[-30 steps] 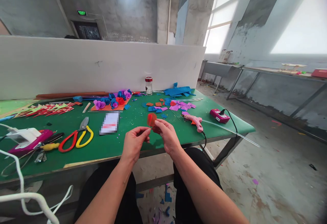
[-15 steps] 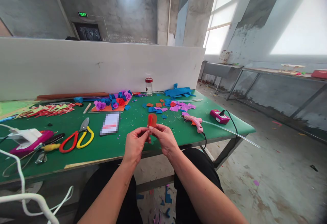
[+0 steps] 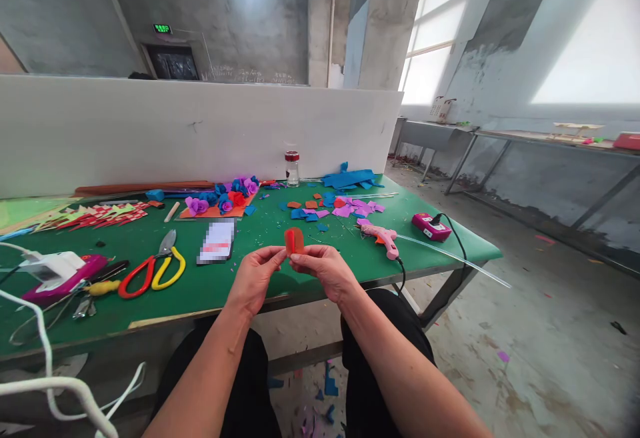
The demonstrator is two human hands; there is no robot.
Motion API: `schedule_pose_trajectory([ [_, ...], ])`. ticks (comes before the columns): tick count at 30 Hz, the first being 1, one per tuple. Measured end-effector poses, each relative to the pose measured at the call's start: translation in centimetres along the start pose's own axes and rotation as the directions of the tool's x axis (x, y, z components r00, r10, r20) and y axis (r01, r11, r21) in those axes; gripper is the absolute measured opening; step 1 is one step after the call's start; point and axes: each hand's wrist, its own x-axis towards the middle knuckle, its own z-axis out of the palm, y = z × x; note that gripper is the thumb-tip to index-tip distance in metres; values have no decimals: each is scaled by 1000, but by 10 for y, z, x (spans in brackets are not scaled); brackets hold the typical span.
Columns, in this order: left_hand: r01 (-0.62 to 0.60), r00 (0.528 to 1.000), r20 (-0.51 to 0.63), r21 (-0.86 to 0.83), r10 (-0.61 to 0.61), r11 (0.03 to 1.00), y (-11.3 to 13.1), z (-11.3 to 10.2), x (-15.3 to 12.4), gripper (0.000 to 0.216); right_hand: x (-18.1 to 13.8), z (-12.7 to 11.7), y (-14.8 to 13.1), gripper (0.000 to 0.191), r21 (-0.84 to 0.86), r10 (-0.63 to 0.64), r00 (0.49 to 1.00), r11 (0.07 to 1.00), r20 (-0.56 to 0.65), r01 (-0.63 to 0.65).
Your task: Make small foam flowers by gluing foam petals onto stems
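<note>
A small piece of orange-red crepe paper, partly rolled along its brighter left side, stands upright between my hands above the table's front edge. My left hand pinches its lower left side between thumb and forefinger. At its lower right, my right hand grips it the same way. The fingertips hide the paper's bottom end. Beyond it lie cut purple paper pieces and blue and orange scraps. A pink glue gun rests to the right of my hands.
Scissors with red and yellow handles, a phone and a purple power strip lie on the left. Paper roses, a glass jar and blue paper are at the back. A clear glue stick overhangs the table's right edge.
Both hands have shifted slightly, the left one a little to the left. The fingertips have moved farther apart, and the orange-red paper has dropped slightly and shows a wider face.
</note>
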Motion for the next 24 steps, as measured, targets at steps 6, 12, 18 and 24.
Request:
schedule_pose_trajectory([
  [6, 24, 998, 52, -54, -21, 998, 6, 2, -4, 30, 0, 2, 1, 27, 15, 31, 999, 999, 10, -32],
  [12, 37, 998, 46, -77, -33, 996, 6, 1, -4, 29, 0, 2, 1, 25, 14, 41, 999, 999, -9, -41],
  [18, 60, 998, -6, -144, -62, 988, 0, 4, -3, 31, 0, 1, 3, 23, 17, 38, 999, 999, 7, -38],
  [24, 76, 996, -18, -215, -82, 974, 0, 8, -4, 30, 0, 0, 3, 22, 13, 42, 999, 999, 25, -42],
])
